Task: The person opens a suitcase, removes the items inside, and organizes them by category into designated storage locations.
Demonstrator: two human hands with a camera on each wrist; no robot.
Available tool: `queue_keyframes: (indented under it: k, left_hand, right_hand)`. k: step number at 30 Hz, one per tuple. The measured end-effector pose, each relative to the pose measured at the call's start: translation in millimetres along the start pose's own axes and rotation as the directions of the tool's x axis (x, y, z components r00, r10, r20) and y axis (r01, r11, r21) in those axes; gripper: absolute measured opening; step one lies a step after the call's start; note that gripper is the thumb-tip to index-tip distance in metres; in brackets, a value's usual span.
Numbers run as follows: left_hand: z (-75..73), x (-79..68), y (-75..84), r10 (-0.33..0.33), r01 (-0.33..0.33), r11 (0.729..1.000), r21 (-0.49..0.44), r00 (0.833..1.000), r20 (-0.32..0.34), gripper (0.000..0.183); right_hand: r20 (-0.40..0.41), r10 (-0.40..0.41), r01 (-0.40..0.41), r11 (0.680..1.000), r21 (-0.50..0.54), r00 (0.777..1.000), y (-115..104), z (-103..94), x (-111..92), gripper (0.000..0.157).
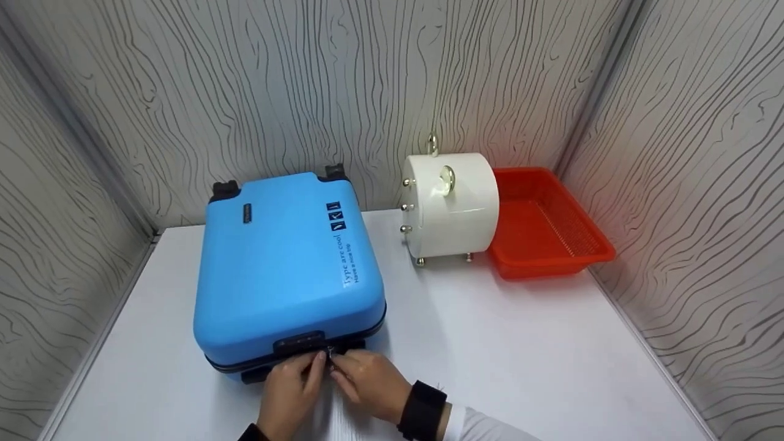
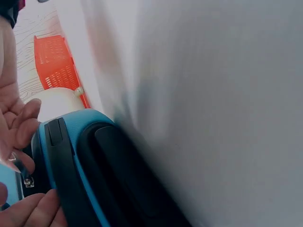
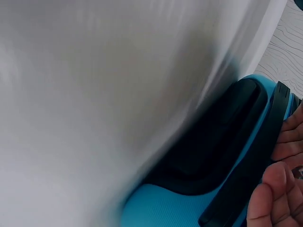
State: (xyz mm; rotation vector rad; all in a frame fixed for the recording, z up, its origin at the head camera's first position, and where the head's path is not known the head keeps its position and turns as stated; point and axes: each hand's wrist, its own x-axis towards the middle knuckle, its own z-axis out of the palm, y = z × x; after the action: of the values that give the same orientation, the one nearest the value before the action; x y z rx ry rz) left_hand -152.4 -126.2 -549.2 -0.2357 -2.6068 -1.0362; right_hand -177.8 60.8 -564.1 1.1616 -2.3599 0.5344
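A blue hard-shell suitcase [image 1: 282, 245] lies flat, its handle end toward me. My right hand [image 1: 370, 380] pinches a small zipper pull [image 2: 19, 165] between thumb and finger at the zipper seam. The metal zipper slider [image 2: 29, 181] shows right below it in the left wrist view. Close beside it, my left hand [image 1: 291, 389] touches the same edge, thumb toward the slider and fingers tucked behind the black carry handle [image 3: 251, 165]. I cannot tell whether the left fingers grip anything there. A black lock panel [image 1: 299, 343] sits just above the left hand.
Right of the suitcase stands a white drum-shaped container [image 1: 456, 208] with gold knobs and feet. A red plastic basket [image 1: 551, 266] is behind and beside it. Patterned panels [image 1: 343, 79] wall in the white tabletop [image 1: 520, 361] at the back and both sides.
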Motion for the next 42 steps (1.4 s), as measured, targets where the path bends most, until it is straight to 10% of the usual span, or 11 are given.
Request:
queue_keyframes:
  k: [5, 9, 14, 17, 23, 28, 34, 42]
  left_hand:
    - [3.3, 0.3, -0.1, 0.009, -0.008, 1.0, 0.026, 1.0, -0.012, 0.009]
    - [10.0, -1.6, -3.1, 0.194, -0.176, 0.966, 0.189, 0.978, -0.078, 0.008]
    - [19.0, 5.1, -14.1, 0.548, -0.405, 0.767, 0.497, 0.817, -0.18, 0.023]
    - [20.7, 9.5, -15.3, 0.617, -0.433, 0.703, 0.564, 0.766, -0.18, 0.031]
    - [21.2, 8.9, -7.3, 0.5, -0.367, 0.757, 0.541, 0.858, -0.117, 0.038]
    - [24.1, 10.3, -2.8, 0.393, -0.306, 0.797, 0.521, 0.917, -0.064, 0.041]
    - [26.2, 9.7, 2.2, 0.328, -0.283, 0.842, 0.459, 0.945, -0.019, 0.025]
    - [25.2, 2.1, -0.8, 0.332, -0.284, 0.878, 0.385, 0.941, -0.063, 0.014]
  right_hand:
    - [0.009, -0.014, 0.014, 0.999, 0.037, 1.0, 0, -1.1, -3, 0.023]
    - [-0.098, 0.037, -0.029, 0.997, 0.078, 0.994, 8, -9.9, -3, 0.016]
    - [-0.291, 0.067, -0.051, 0.997, 0.063, 0.954, 24, -32.8, 12, 0.018]
    - [-0.343, 0.056, -0.054, 0.998, 0.016, 0.938, 33, -48.7, 25, 0.015]
    - [-0.291, 0.024, -0.05, 0.995, -0.082, 0.956, 44, -76.0, 56, 0.055]
    - [-0.041, 0.054, -0.058, 0.993, -0.101, 0.998, 60, -93.3, 82, 0.099]
    - [0.265, 0.123, -0.092, 0.988, -0.125, 0.956, 72, -95.6, 92, 0.107]
    - [0.287, 0.08, -0.029, 0.984, -0.176, 0.955, 68, -91.2, 89, 0.105]
